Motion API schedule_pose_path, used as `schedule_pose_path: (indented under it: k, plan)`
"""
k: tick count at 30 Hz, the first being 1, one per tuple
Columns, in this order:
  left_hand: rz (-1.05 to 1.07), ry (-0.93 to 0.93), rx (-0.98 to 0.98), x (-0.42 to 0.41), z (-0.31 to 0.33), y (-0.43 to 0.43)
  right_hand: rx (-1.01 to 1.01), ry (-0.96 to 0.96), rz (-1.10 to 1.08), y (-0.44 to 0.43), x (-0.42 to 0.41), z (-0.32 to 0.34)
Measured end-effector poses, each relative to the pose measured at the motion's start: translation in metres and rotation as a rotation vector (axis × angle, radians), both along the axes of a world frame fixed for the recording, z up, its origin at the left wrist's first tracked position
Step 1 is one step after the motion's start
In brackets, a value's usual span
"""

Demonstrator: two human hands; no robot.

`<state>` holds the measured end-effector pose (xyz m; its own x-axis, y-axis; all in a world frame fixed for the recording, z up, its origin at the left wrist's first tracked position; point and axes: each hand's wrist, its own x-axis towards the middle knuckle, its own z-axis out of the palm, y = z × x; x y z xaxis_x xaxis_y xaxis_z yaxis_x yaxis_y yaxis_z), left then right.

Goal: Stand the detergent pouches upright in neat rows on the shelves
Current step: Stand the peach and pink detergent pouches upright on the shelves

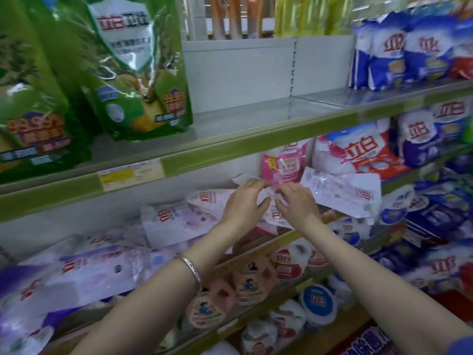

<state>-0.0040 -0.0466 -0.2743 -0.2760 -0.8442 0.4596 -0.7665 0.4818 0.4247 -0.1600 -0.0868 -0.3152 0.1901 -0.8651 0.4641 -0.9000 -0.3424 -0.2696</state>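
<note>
Crumpled white pouch [277, 217] lies on the middle shelf [286, 238], among toppled pouches [176, 221].
I see my left hand [243, 199] and right hand [295, 202] close together, fingers curled, both pinching its wrinkled top edge.

Green-edged metal shelves [256, 119], white back panel [238, 73]

My left hand [244, 201] and right hand [294, 203] meet at the middle shelf [289, 237], both pinching the crumpled top of one white pouch [268, 196]. Fallen pouches [179, 221] lie flat to its left. A pink pouch [286, 162] stands upright behind. Green pouches [138, 80] stand on the upper shelf [256, 147].
</note>
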Motion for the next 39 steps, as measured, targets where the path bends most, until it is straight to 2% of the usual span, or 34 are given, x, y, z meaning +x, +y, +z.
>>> schedule_pose_path:
  k: [9, 13, 17, 21, 28, 32, 39]
  plan:
    - [0.082, 0.018, 0.025, -0.126, -0.005, -0.074, 0.051, 0.096, -0.107, -0.07, -0.136, 0.013]
    - [0.16, 0.02, -0.012, -0.156, -0.014, -0.093, 0.128, 0.149, -0.126, -0.09, -0.175, 0.015]
    - [0.193, -0.014, -0.039, -0.171, -0.015, -0.106, 0.165, 0.089, -0.117, -0.108, -0.196, 0.009]
    - [0.204, -0.047, 0.065, -0.177, -0.012, -0.119, 0.155, 0.043, -0.104, -0.116, -0.198, 0.001]
    - [0.113, 0.122, 0.242, -0.188, -0.012, -0.156, 0.171, 0.011, -0.16, -0.131, -0.21, 0.005]
    - [0.114, 0.24, 0.332, -0.197, -0.013, -0.183, 0.163, -0.114, -0.201, -0.148, -0.219, 0.004]
    - [0.104, 0.252, 0.433, -0.227, -0.016, -0.225, 0.169, -0.156, -0.317, -0.19, -0.246, -0.009]
